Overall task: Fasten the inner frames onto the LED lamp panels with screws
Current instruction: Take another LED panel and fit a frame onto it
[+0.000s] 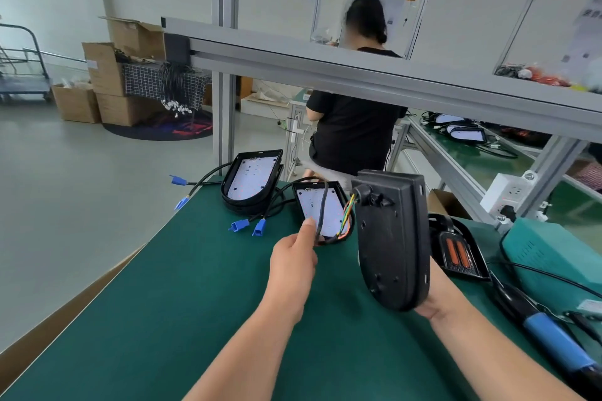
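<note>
1. Your right hand [433, 306] grasps the lower end of a black lamp unit [391, 238], holding it upright above the surface [195, 303] with its back toward you.
2. Your left hand [293, 257] pinches the black cable [322, 205] that loops out of that unit, just over an open lamp panel [309, 205] lying face up.
3. Farther left, the stacked panels [250, 179] also show a bare white LED board. I see no inner frame seated on any of them, and no screws.
4. A black frame piece with orange lenses [456, 251] lies to your right, apart from the panels.
5. The blue-handled screwdriver [553, 338] lies untouched near the right edge.
6. By my judgement, fastening has not begun on these. You have yet to seat the frames and drive every screw.
</note>
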`<state>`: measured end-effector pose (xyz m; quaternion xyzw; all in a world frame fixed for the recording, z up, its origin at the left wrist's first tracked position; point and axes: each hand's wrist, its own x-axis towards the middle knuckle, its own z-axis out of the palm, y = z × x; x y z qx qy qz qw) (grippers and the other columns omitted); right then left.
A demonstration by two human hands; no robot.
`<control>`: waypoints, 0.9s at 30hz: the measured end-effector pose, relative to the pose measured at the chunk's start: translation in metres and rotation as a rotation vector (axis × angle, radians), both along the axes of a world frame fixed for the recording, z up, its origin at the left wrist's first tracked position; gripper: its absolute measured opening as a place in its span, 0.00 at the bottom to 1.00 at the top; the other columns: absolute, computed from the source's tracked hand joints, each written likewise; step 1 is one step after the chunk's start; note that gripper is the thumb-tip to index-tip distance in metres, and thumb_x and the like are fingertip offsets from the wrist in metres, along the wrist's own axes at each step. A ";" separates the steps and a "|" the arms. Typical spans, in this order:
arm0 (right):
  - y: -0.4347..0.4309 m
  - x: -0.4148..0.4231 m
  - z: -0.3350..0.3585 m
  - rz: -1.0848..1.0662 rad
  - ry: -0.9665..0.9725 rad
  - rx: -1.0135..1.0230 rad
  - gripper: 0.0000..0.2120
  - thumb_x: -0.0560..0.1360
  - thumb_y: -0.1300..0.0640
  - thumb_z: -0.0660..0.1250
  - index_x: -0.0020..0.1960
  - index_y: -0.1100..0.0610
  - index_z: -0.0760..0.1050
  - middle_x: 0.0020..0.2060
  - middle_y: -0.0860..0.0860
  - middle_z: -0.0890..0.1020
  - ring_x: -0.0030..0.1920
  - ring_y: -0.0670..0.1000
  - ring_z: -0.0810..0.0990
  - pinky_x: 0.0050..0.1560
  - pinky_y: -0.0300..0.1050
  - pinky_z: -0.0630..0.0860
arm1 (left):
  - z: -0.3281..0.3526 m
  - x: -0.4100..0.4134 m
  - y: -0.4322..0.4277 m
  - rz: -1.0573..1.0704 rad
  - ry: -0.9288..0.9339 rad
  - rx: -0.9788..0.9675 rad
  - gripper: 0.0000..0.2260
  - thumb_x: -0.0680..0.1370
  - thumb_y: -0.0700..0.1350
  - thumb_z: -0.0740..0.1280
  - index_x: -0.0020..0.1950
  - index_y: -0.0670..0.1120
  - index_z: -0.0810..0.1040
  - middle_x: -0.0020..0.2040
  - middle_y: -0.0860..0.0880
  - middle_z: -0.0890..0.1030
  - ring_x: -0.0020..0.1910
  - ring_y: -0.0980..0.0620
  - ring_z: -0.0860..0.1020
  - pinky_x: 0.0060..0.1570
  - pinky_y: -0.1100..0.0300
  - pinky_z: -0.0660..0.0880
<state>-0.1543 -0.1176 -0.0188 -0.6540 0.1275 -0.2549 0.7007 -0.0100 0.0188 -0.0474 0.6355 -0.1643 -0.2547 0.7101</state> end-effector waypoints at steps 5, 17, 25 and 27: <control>0.011 -0.017 0.003 0.038 -0.032 0.000 0.09 0.68 0.48 0.83 0.46 0.38 0.89 0.44 0.44 0.89 0.43 0.42 0.86 0.46 0.40 0.85 | 0.001 -0.007 -0.002 -0.071 -0.018 -0.089 0.03 0.68 0.47 0.66 0.40 0.50 0.78 0.34 0.47 0.64 0.28 0.52 0.57 0.27 0.61 0.53; 0.010 -0.076 -0.004 -0.094 0.046 -0.100 0.18 0.68 0.47 0.83 0.57 0.37 0.87 0.41 0.43 0.88 0.42 0.44 0.85 0.45 0.40 0.85 | 0.002 -0.023 0.003 -0.411 -0.339 -0.061 0.04 0.68 0.42 0.62 0.38 0.43 0.67 0.31 0.51 0.62 0.31 0.52 0.58 0.29 0.59 0.56; 0.019 -0.091 0.010 -0.016 0.199 -0.121 0.08 0.65 0.57 0.81 0.42 0.54 0.84 0.37 0.56 0.82 0.36 0.49 0.83 0.41 0.52 0.77 | 0.016 -0.039 0.008 -0.802 -0.463 0.200 0.10 0.67 0.47 0.66 0.37 0.41 0.80 0.32 0.45 0.68 0.32 0.49 0.62 0.33 0.55 0.56; 0.015 -0.103 0.003 0.030 0.221 -0.087 0.09 0.69 0.64 0.75 0.43 0.52 0.82 0.35 0.55 0.81 0.34 0.52 0.81 0.37 0.51 0.77 | 0.024 -0.037 0.014 -0.905 -0.433 0.246 0.09 0.67 0.48 0.67 0.37 0.44 0.84 0.28 0.48 0.68 0.28 0.51 0.62 0.30 0.57 0.57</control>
